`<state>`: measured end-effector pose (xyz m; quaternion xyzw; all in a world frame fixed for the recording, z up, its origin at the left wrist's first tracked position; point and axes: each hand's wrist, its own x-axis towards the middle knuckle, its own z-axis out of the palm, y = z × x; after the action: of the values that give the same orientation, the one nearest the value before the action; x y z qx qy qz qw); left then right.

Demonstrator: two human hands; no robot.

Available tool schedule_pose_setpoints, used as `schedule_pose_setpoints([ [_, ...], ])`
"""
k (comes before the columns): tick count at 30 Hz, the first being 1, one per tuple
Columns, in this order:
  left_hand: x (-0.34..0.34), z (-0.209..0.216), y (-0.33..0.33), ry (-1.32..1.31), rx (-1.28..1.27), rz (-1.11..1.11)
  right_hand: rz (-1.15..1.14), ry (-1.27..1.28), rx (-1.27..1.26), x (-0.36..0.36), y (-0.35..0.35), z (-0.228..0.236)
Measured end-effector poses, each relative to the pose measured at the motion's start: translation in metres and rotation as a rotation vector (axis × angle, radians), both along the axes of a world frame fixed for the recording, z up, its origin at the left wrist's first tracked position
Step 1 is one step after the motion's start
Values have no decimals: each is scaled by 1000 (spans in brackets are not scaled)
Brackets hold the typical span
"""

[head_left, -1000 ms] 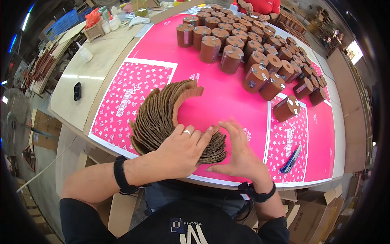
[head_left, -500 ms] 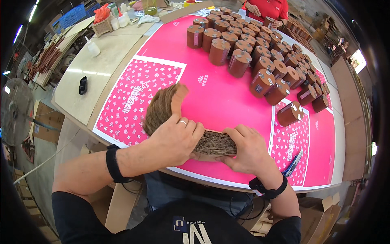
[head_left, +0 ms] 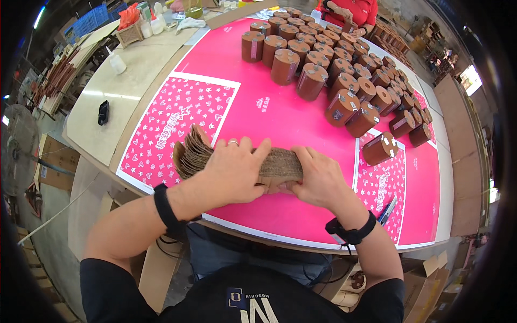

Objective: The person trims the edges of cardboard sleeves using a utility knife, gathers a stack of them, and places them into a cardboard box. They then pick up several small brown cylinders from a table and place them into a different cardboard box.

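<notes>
A thick stack of brown cardboard sheets (head_left: 281,166) is held between my two hands, low above the pink table cover. My left hand (head_left: 235,168) wraps over the stack's middle, a ring on one finger. To its left the free ends of the sheets fan apart and curve upward. My right hand (head_left: 319,176) clasps the other end, thumb at the near side and fingers over the far side. The sheets lie pressed together between the hands. Their undersides and my left palm are hidden.
Many brown cylinders (head_left: 312,82) crowd the far right of the pink printed cover (head_left: 269,124). One cylinder (head_left: 379,149) lies tipped nearer me. A box cutter (head_left: 386,211) rests right of my right hand. A black object (head_left: 103,113) and white squeeze bottle (head_left: 116,62) are at left. Across stands a person in red (head_left: 358,13).
The stack's left end has swung down, and its sheets now fan apart instead of bending up together. My left hand has tilted over the stack; my right hand has shifted slightly left.
</notes>
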<state>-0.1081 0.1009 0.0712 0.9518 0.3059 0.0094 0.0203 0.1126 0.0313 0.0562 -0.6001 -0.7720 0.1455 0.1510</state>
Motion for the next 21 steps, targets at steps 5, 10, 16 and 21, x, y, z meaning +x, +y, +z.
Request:
schedule_pose_setpoints([
  [5, -19, 6, 21, 139, -201, 195, -244, -94, 13, -19, 15, 0],
  [10, 2, 1, 16, 69, -183, 297, -309, -163, 87, -19, 52, -8],
  [16, 17, -19, 24, -4, -68, 394, -435, -181, 155, -27, 68, -22],
  [21, -8, -16, 14, -33, -50, 319, -297, -98, 93, -12, 29, -17],
])
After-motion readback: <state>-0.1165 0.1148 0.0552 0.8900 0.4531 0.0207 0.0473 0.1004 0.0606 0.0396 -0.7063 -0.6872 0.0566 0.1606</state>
